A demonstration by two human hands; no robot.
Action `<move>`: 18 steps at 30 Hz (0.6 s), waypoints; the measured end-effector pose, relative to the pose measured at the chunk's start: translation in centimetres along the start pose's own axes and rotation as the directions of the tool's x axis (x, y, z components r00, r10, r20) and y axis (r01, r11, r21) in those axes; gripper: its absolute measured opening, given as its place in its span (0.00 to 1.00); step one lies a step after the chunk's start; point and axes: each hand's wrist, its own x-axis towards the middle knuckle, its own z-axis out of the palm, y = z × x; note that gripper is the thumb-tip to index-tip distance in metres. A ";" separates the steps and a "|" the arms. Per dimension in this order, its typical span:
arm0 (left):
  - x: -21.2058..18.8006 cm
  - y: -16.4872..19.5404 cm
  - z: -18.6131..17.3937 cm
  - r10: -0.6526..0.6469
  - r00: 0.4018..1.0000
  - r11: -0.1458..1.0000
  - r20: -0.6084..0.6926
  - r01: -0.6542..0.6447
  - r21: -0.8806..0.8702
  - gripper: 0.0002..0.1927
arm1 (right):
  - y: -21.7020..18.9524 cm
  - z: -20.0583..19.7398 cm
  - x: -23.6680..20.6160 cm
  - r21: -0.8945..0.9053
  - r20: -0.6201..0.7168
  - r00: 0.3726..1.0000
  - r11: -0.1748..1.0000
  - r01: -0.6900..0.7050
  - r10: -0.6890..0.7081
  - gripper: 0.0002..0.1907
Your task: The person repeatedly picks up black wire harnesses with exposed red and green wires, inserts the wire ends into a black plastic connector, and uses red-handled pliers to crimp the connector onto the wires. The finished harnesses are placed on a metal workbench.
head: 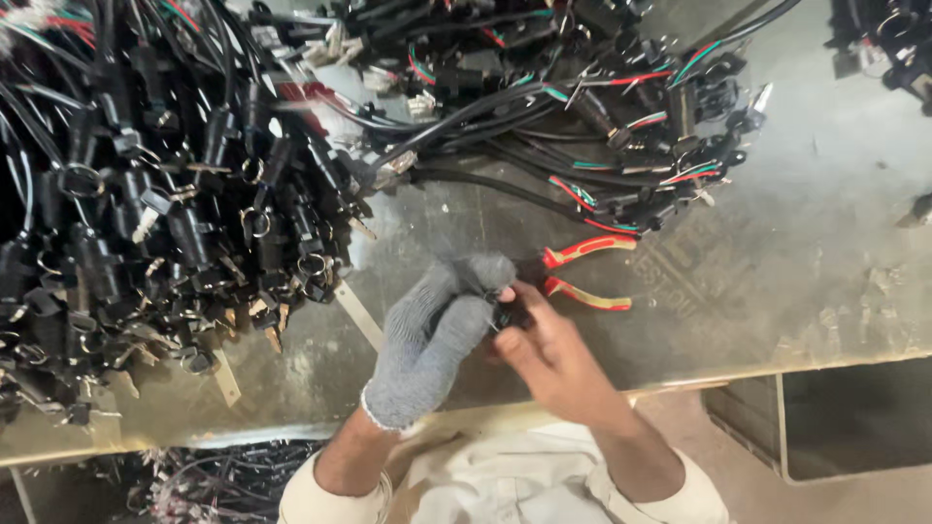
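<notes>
At centre frame, low: both hands meet over the bare middle of the bench, just above its near edge
Left hand (pixel 427 335): wears a grey knit glove; fingers curl round a small black part (pixel 505 312), clasping it from the left
Why gloved, as I judge: the glove likely guards the holding hand against sharp metal and wire ends
Right hand (pixel 549 354): bare; thumb and fingertips pinch the same small black part from the right, probably because fine finger work goes better without cloth
Small black part: held between the two hands, lifted slightly off the bench; mostly hidden, so its exact kind cannot be told
Pliers (pixel 587 275): red and yellow handles lying spread on the bench just right of the hands, jaws hidden behind the glove; seemingly parked within reach
Bench (pixel 825 243): dull, scratched metal sheet; a faint stencilled block of lettering sits right of the pliers, too worn to matter
Pile, left of frame (pixel 175 213): black cable assemblies with key rings and keys, heaped densely
Pile, upper centre (pixel 602 107): black leads with red and green wires, fanned toward the hands
Metal strips (pixel 359 315): flat pale pieces lying beside the left pile
Labels or packages: none clearly visible
</notes>
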 end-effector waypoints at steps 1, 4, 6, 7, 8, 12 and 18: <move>0.0 0.1 0.0 0.206 0.978 0.963 0.022 -0.206 0.175 0.13 | 0.4 -0.3 -0.4 -0.065 -0.047 0.995 0.994 -0.088 0.085 0.25; -0.6 -0.2 1.0 0.435 0.899 0.815 0.042 -0.414 0.405 0.11 | 0.3 -1.1 -1.1 -0.191 -0.089 0.996 0.981 -0.012 -0.005 0.24; -0.9 -0.8 1.9 0.443 0.897 0.847 -0.012 -0.414 0.333 0.12 | -0.4 -1.3 -0.9 -0.262 -0.054 0.987 0.956 0.133 -0.152 0.25; -1.1 -0.9 2.1 0.431 0.901 0.883 -0.039 -0.413 0.226 0.13 | -0.8 -1.4 -0.7 -0.297 -0.023 0.975 0.933 0.206 -0.223 0.26; -1.2 -1.1 2.1 0.409 0.909 0.909 -0.072 -0.400 0.117 0.15 | -1.2 -1.4 -0.6 -0.325 0.012 0.960 0.907 0.269 -0.280 0.26; -1.7 -1.0 0.7 0.477 0.875 0.850 -0.087 -0.434 0.300 0.25 | -2.4 -1.5 0.2 -0.659 0.081 0.875 0.633 0.407 -0.478 0.19; -2.5 -2.2 0.4 0.338 0.934 0.870 -0.116 -0.263 0.418 0.25 | -2.1 -1.5 0.2 -0.732 0.139 0.832 0.509 0.452 -0.537 0.30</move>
